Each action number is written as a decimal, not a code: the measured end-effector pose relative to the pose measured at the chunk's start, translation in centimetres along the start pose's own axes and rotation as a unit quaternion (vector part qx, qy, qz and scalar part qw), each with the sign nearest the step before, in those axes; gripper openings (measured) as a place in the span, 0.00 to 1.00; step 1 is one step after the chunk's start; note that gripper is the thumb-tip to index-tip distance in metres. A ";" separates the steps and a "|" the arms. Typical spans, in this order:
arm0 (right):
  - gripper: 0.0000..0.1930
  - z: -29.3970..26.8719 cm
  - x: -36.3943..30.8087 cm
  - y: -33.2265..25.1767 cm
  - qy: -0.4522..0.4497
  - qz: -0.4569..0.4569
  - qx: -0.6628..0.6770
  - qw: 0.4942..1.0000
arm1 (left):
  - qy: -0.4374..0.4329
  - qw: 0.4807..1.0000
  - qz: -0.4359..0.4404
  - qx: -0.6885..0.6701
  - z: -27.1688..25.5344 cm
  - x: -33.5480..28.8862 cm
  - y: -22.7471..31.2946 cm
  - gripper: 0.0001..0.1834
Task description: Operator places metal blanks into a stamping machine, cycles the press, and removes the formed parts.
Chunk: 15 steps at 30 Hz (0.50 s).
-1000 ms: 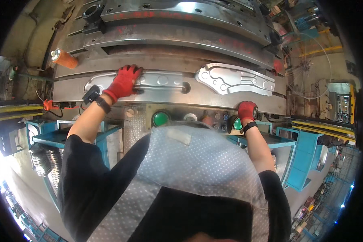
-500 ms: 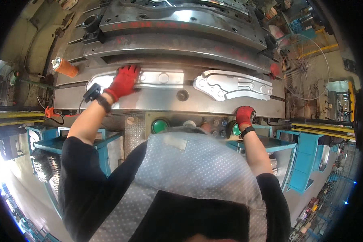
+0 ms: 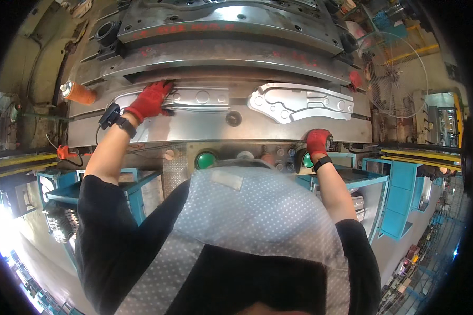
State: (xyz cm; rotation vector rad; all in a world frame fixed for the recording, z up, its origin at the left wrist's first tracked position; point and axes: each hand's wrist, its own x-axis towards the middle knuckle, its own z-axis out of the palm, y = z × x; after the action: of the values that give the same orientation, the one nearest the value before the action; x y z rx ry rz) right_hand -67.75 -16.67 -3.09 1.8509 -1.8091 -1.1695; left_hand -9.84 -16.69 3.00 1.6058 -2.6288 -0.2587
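Across the left pressed metal panel [image 3: 202, 97], a long silvery strip with round embossed marks, lies my left hand [image 3: 153, 100] in a red glove. Its fingers reach the far edge and its thumb is by the near edge, so it grips the panel across its width; the glove covers part of it. A second pressed metal panel [image 3: 301, 103], curved and wider at its left end, rests to the right, untouched. My right hand [image 3: 318, 143], also red-gloved, is curled at the front edge of the steel bed [image 3: 194, 129], just above a green push button [image 3: 307, 159]. The inside of its fingers is hidden.
An orange spray can [image 3: 79, 93] lies at the bed's left end. Behind stands a heavy steel die [image 3: 215, 31]. A control panel with another green button [image 3: 205, 159] is before my body. A caged fan [image 3: 397, 74] stands right; blue racks [image 3: 399, 199] flank me.
My left hand and the left panel have slid slightly left along the bed. The right hand stays curled at the front edge. My view has shifted a little.
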 end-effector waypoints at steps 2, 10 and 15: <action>0.11 0.4 0.1 -0.1 0.007 -0.003 -0.006 1.000 | 0.014 1.000 0.008 0.010 0.1 0.1 0.2 0.51; 0.11 0.0 -0.1 0.1 0.022 -0.011 -0.023 0.999 | -0.015 0.999 -0.023 0.039 0.1 0.4 1.4 0.50; 0.13 -1.7 -0.6 2.1 -0.047 -0.088 0.078 0.992 | 0.132 0.989 -0.058 0.038 -0.5 -0.4 7.6 0.41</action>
State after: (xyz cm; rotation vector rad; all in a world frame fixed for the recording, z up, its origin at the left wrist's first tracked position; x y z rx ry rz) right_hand -67.94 -17.00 -0.40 2.1145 -1.8656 -1.2251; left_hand -16.22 -13.00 4.81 1.6869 -2.3781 0.0476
